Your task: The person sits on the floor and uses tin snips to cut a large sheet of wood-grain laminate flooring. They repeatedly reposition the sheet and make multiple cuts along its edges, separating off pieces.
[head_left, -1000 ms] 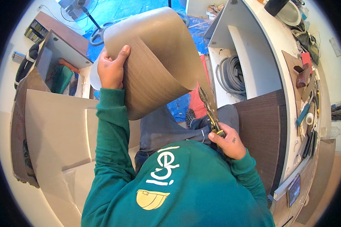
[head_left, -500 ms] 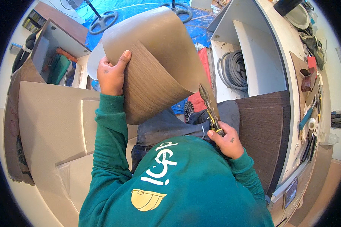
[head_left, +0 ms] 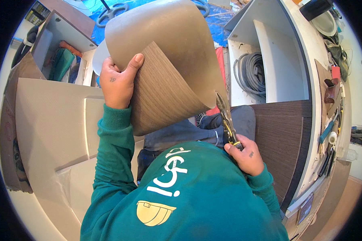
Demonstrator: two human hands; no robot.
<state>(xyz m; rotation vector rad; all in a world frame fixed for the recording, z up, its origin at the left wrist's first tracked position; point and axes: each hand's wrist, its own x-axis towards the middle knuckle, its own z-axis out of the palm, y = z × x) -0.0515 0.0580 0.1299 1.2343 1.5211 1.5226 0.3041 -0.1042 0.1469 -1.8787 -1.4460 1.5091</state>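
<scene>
My left hand [head_left: 118,82] is closed on a laminate sheet [head_left: 163,90], thumb on its brown wood-grain face and fingers out of sight behind. The sheet curls over on itself, its plain tan back showing in the upper part of the loop. In my right hand [head_left: 247,156] is a pair of tin snips [head_left: 227,122], blades pointing up and looking closed. Their tips are close beside the sheet's right corner; whether they touch it I cannot tell. Part of the snips' handles is hidden by my palm.
To the right, an open cabinet [head_left: 283,60] holds a coil of grey hose [head_left: 250,73]. Tools, including a teal-handled one [head_left: 326,131], line the bench at far right. A large tan panel [head_left: 52,120] lies at left, below a box of cloths [head_left: 62,66]. Blue sheeting [head_left: 219,32] covers the floor ahead.
The view has shifted slightly. The snips look a little lower and farther right, with their tips still near the sheet's corner. Both hands keep their holds.
</scene>
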